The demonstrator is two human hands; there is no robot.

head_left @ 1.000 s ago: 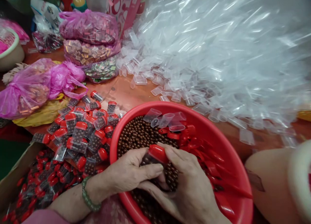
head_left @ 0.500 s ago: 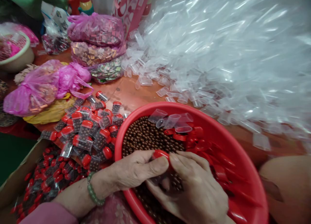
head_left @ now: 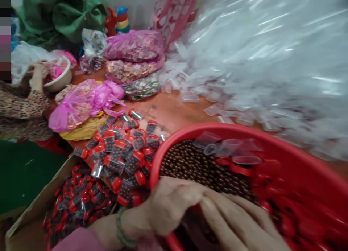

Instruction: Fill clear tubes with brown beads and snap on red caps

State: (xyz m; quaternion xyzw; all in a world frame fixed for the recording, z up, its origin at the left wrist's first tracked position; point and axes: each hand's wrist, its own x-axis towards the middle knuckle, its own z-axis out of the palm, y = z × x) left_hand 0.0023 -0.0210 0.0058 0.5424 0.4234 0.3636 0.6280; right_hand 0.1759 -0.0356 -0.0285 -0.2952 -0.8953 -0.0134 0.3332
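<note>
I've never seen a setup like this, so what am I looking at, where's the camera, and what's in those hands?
There's no machine here: a person's bare left hand and right hand show from a camera worn on the head. They seem to hold a dark thing, too blurred to name. The red tub contains brown balls and red caps. On the table lie filled containers, pink bags and a clear heap.
</note>
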